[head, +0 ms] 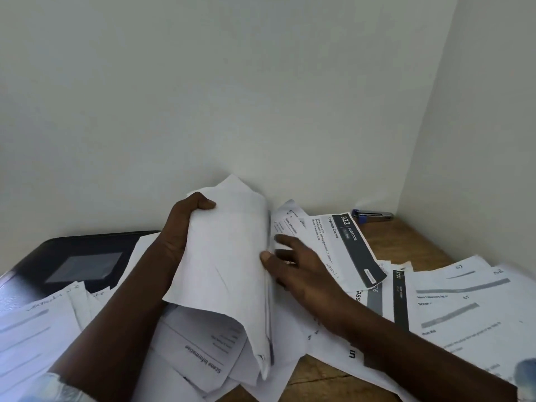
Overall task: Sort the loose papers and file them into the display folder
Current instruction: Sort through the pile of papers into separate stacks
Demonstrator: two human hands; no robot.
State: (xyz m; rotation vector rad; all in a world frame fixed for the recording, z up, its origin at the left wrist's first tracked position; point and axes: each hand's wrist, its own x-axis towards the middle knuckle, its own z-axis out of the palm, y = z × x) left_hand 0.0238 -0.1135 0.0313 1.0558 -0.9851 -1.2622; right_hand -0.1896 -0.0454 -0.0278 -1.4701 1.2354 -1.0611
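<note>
**Inspector:** Surface and stock, largest first?

**Assistant:** Wooden table (406, 236), set in the wall corner. Loose papers (464, 309) strewn left, near and right, overlapping and unsorted. Display folder (72, 256), black and apparently closed, lying flat at the far left with its near edge tucked under sheets.

**Inspector:** Item in hand?

**Assistant:** Bundle (226, 256) of sheets, stood upright at centre, lower edge down among the papers. Left hand (179, 227) curled over the top left corner, gripping it. Right hand (295, 268) grasping nothing: fingers spread and fairly straight, thumb against the bundle's right edge. Blurred, so finer contact not determinable.

**Inspector:** Step, as judged?

**Assistant:** Probably leafing and squaring. Filing not yet begun.

**Inspector:** Recommendations?

**Assistant:** Keep the left grip high and steady. Fan the right edge by thumb, one sheet at a time, checking headings like that on the bedroom sheet (348, 248) just to the right. Tap edges level on bare wood, not on loose sheets. Clear the folder before opening it. Leave the blue item (371, 214) at the far right alone.
</note>
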